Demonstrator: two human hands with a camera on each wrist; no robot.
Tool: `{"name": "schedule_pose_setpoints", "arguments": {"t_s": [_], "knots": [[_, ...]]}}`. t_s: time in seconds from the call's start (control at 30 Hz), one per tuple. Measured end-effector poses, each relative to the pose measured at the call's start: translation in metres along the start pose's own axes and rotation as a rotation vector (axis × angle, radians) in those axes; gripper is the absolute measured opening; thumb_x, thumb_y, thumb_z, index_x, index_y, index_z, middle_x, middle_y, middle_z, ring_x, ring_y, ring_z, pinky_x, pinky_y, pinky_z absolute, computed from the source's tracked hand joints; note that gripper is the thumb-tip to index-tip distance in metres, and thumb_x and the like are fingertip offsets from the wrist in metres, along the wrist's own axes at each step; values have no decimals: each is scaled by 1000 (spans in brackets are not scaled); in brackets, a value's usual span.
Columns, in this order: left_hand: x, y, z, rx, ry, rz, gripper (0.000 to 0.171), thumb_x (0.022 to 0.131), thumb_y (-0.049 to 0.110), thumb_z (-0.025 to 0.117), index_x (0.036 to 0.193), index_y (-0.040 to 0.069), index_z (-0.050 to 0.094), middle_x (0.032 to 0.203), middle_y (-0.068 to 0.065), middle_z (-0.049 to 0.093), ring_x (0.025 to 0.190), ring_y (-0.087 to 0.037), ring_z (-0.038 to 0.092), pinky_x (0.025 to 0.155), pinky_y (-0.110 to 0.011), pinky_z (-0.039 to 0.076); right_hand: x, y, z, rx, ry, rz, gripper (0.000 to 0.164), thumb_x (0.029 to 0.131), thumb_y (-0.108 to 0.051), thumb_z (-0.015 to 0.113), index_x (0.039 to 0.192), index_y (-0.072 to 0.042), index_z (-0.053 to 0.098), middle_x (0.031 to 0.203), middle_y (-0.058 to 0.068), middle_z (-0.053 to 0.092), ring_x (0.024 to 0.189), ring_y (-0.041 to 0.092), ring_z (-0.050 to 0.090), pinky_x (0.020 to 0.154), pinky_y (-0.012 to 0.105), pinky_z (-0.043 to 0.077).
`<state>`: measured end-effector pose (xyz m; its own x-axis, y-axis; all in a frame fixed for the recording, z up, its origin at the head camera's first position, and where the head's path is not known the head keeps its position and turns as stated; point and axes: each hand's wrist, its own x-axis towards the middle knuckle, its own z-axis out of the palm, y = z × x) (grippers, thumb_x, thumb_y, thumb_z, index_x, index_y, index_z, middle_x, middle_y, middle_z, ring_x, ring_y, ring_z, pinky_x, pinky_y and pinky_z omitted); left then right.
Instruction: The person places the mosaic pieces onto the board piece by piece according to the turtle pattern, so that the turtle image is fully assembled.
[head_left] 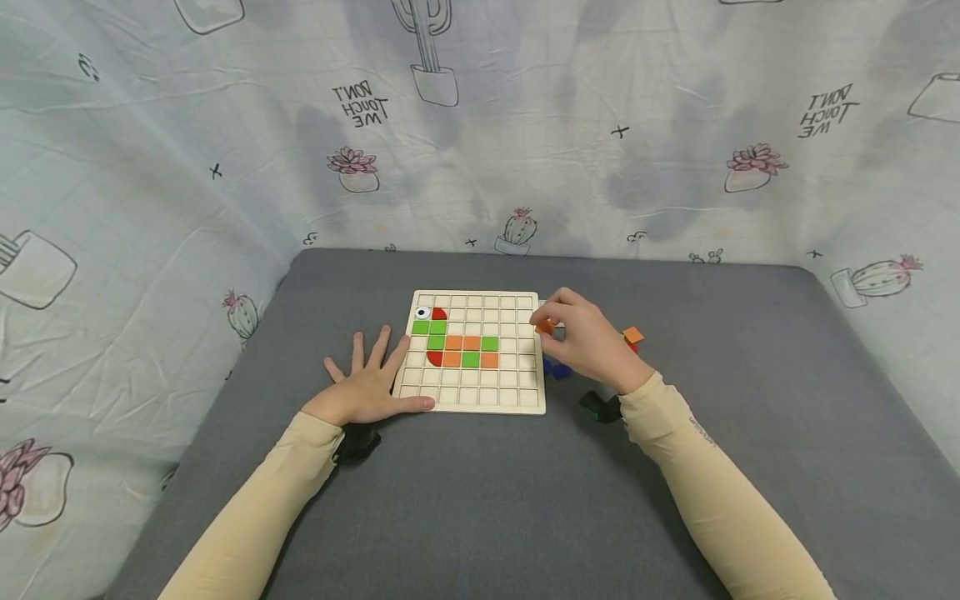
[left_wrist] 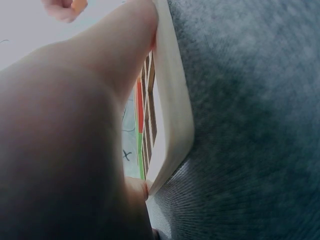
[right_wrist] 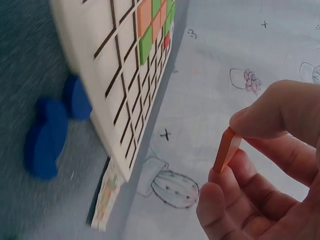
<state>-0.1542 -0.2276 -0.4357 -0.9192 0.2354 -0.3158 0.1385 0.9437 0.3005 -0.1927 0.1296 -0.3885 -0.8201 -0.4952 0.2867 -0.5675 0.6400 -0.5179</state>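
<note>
A pale gridded board [head_left: 517, 317] lies on the grey table, with green, orange and red tiles and one eye tile [head_left: 423, 313] set in its left and middle cells. Fingers spread, my left hand [head_left: 363, 392] rests at the board's left side, its thumb on the front left corner. Between thumb and fingertips my right hand [head_left: 588, 333] pinches an orange tile [right_wrist: 227, 150]. That hand is raised by the board's right edge, and the tile is apart from the board in the right wrist view.
Blue pieces [right_wrist: 47, 137] lie against the board's right edge. Farther right are a loose orange tile [head_left: 633, 334] and a bit of red, partly behind the right hand. A printed strip [right_wrist: 106, 200] shows beside the board. Patterned cloth [head_left: 480, 125] hangs behind the table.
</note>
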Motion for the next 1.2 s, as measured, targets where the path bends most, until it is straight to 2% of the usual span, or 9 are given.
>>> {"name": "schedule_pose_setpoints", "arguments": {"t_s": [0.13,0.27,0.5,0.8,1.2], "knots": [[0,0,1,-4,-2,-2,124,82,87,58,170,21,1,174,-18,-14,153,-57,-22,100,-92,-12,10,0,8,41,-39,-6,17,93,-3,70,109,-4,76,108,7,62,90,27,65,71,35,51],[0,0,1,-6,-2,-3,123,83,86,59,170,20,2,174,-19,-13,153,-58,-21,100,-92,-12,19,1,16,62,-73,-8,17,93,-3,69,109,-4,76,107,6,63,97,24,67,74,36,54],[1,0,3,-9,-5,3,123,83,86,58,170,21,1,174,-18,-14,153,-57,-22,100,-92,-12,29,5,30,90,-125,6,16,94,-3,70,109,-4,76,109,6,66,99,22,67,82,38,54],[2,0,2,-24,-4,12,124,82,87,59,170,20,2,174,-18,-15,153,-57,-23,100,-91,-14,35,5,40,30,-179,-21,10,93,-7,75,103,-9,77,102,3,68,94,20,68,83,37,56],[3,-2,0,-10,-13,-1,125,82,87,59,170,21,0,174,-18,-16,153,-57,-22,99,-92,-14,38,10,50,53,-216,-54,16,92,2,68,100,-9,77,99,4,67,88,17,61,79,34,51]]}}
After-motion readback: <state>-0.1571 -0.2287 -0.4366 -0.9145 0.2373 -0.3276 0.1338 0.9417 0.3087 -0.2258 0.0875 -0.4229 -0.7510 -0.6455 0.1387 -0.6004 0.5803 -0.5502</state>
